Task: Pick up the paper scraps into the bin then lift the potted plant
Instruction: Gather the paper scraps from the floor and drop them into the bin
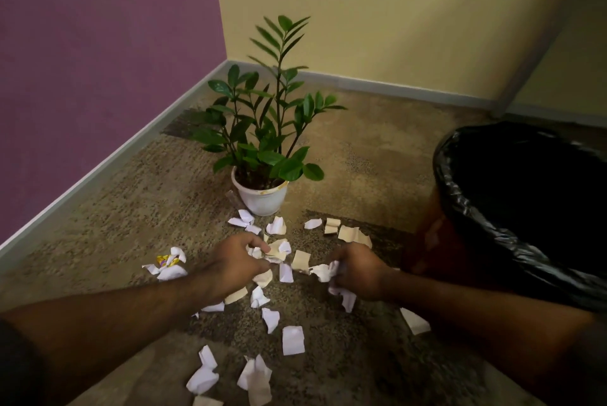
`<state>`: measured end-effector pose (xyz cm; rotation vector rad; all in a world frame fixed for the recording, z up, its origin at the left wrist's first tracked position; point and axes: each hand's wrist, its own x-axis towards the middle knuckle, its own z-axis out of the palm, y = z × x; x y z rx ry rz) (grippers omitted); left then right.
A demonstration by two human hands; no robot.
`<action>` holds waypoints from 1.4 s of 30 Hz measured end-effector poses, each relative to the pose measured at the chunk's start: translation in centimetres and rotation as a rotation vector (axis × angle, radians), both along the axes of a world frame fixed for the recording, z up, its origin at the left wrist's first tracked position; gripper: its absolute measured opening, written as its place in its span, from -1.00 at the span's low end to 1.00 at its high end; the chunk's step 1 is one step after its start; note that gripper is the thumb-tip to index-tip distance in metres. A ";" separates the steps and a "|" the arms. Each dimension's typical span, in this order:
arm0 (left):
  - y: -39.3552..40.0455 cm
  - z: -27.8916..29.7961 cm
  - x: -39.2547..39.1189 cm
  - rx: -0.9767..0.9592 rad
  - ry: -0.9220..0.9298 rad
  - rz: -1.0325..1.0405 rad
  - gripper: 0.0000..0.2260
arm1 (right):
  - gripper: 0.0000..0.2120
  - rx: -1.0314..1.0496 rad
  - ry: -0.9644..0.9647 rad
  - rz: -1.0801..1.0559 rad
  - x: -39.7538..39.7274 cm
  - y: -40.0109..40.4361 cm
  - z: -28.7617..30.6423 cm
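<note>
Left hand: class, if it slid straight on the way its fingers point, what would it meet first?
Probably the white scrap just beyond the left hand, which pinches scraps; past that, the white plant pot. Depth is uncertain.

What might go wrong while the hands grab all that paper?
Scraps could slip out: the right hand grips a loose bunch of white paper that hangs below its fingers, and it has to carry that over to the bin.

Small bits may get missed. Scraps lie spread across the speckled carpet, some right against the pot.

The left hand pinches paper close to the plant, so a quick reach might bump it over.
</note>
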<state>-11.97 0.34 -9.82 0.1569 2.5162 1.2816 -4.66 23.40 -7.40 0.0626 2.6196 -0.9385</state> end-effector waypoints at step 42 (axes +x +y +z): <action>26.6 22.2 8.6 0.457 0.120 -0.460 -0.68 | -0.47 0.098 0.430 -0.557 9.1 21.0 17.4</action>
